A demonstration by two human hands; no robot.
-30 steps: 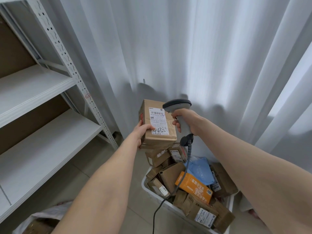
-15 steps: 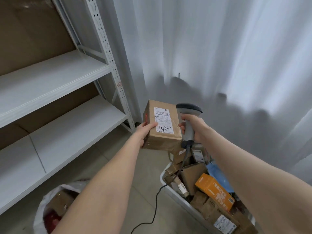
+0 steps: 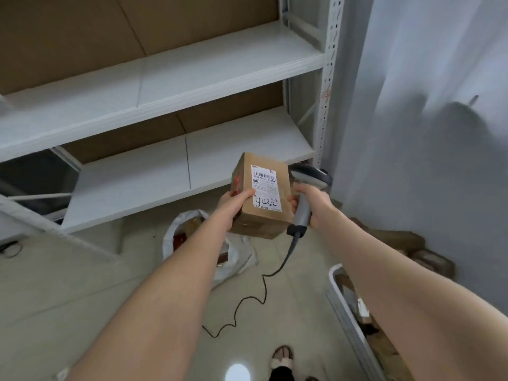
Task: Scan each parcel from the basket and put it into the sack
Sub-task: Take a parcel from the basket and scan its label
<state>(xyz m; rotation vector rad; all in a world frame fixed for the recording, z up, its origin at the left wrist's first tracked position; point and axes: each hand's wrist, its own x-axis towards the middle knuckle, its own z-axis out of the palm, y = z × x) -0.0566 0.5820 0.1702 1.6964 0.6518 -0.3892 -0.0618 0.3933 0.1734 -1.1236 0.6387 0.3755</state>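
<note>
My left hand (image 3: 233, 204) grips a brown cardboard parcel (image 3: 262, 215) with a white label marked 4432, held up at the middle of the view. My right hand (image 3: 312, 206) holds a grey barcode scanner (image 3: 309, 185) by its handle, its head right beside the parcel's upper right corner. The scanner's black cable (image 3: 261, 287) trails down to the floor. Below and left of the parcel, the white sack (image 3: 236, 254) lies open on the floor with parcels inside. The white basket (image 3: 346, 303) sits at the lower right, mostly behind my right forearm.
A white metal shelf rack (image 3: 178, 166) with brown cardboard backing stands ahead and to the left. A white curtain (image 3: 426, 105) hangs on the right. A sandalled foot (image 3: 281, 356) shows at the bottom on the tiled floor.
The view has swung left, away from the basket toward the shelves and the sack. Both hands moved along with the parcel and the scanner, which now hang above the sack's right side.
</note>
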